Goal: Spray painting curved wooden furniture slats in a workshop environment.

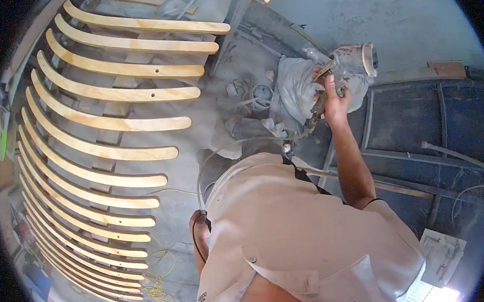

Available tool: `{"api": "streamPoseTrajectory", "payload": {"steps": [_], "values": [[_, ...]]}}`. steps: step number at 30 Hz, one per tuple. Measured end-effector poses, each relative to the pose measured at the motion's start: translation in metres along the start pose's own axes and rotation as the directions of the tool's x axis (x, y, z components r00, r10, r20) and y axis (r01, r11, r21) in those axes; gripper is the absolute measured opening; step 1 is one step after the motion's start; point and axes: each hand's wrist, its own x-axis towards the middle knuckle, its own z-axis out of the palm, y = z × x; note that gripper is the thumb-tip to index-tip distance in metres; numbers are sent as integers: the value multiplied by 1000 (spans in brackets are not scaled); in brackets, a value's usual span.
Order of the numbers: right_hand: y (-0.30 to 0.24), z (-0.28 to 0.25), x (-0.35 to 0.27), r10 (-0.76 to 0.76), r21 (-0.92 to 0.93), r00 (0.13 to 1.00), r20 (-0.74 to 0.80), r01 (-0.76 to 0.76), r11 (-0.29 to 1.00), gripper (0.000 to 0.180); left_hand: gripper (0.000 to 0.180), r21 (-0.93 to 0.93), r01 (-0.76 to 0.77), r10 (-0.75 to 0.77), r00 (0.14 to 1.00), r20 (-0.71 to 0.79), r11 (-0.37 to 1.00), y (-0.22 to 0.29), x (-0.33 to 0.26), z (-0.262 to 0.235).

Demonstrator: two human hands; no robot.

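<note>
At the upper right, my right hand (332, 94) is wrapped round the handle of a spray gun (319, 104), held well out from my body. The gun carries a paint-stained cup (355, 60). From the gun's lower end a thin hose (236, 143) loops across my front toward my left side. There my left hand (200, 223) is closed on the hose, low beside my shirt, its fingers partly hidden. Many curved pale wooden slats (135, 95) lie in a long row to my left, apart from both hands. A few of them have a small dark hole.
Supports (111, 108) run beneath the slats. A used bucket (261, 94) and a plastic-covered bundle (299, 85) stand on the floor ahead. A dark framed panel (410, 120) leans at the right. Yellow cord (159, 286) lies tangled near the slat ends.
</note>
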Motion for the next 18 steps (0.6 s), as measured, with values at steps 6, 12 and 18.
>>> {"api": "streamPoseTrajectory", "payload": {"steps": [6,12,18], "values": [[20,5,7,-21,132,998,60,13,991,31,12,-81,55,-55,998,4,995,-6,4,1],[27,-3,23,27,130,1000,15,-29,991,37,12,-64,101,-103,994,-22,993,14,28,-8],[14,-14,52,68,219,982,176,-106,970,38,13,-122,139,-148,987,-65,983,1,18,-7]]}}
